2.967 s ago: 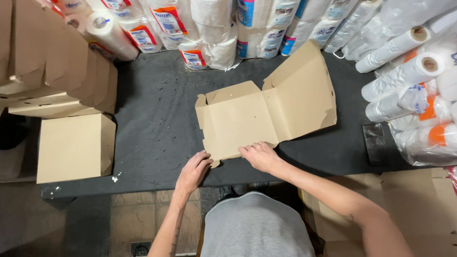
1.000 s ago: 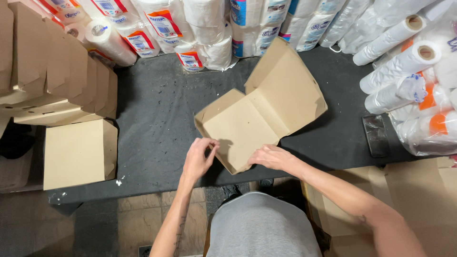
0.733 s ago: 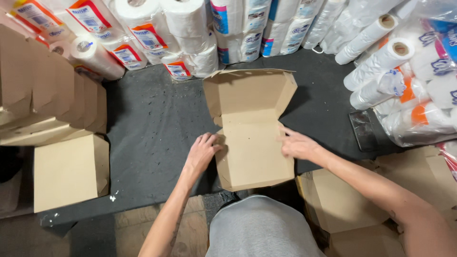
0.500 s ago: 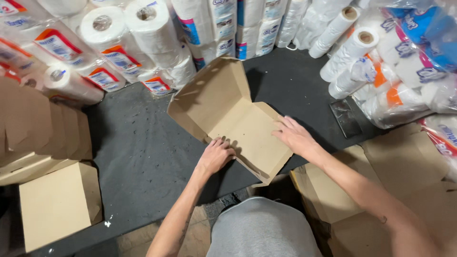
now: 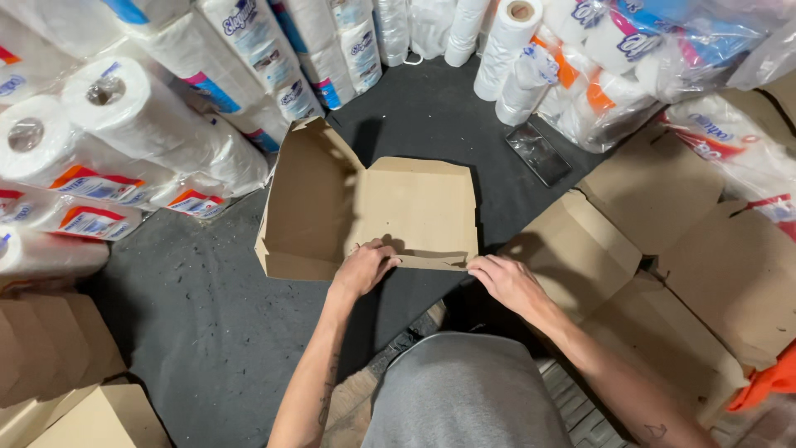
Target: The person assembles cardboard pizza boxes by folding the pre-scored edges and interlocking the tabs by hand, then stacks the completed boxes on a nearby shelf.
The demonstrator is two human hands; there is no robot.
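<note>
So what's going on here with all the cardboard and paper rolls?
A person is folding a flat brown cardboard box on a dark table. The left hand and the right hand both press on the near flap, while the box's left side stands up. Wrapped paper towel rolls are piled along the back and sides, and more brown boxes lie at the right and the lower left.
</note>
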